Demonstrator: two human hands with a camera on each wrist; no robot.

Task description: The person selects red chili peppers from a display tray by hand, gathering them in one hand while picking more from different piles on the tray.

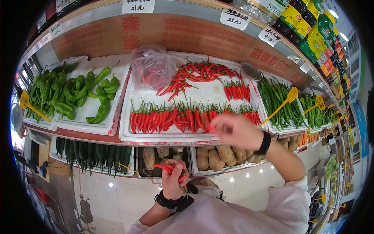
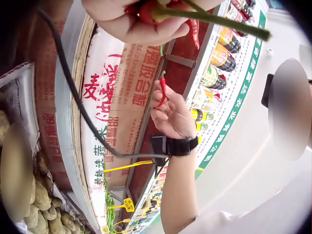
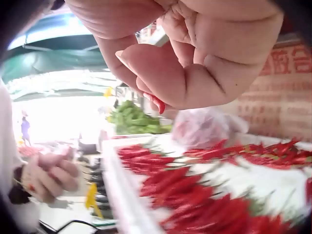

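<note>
My left hand grips a small bunch of red chili peppers low in front of my body, their green stems sticking out past the fingers. In the left wrist view the stems of those chilies cross close to the camera. My right hand is over the front edge of the white foam tray, pinching a single red chili; only its tip shows in the right wrist view. Behind the hand, a row of red chilies lies along the tray's front, stems pointing back. More loose chilies form an arc farther back.
A plastic bag of chilies sits at the tray's back left. Green peppers lie to the left, long green chilies to the right. Below are cucumbers and potatoes. A shelf edge with price tags overhangs the back.
</note>
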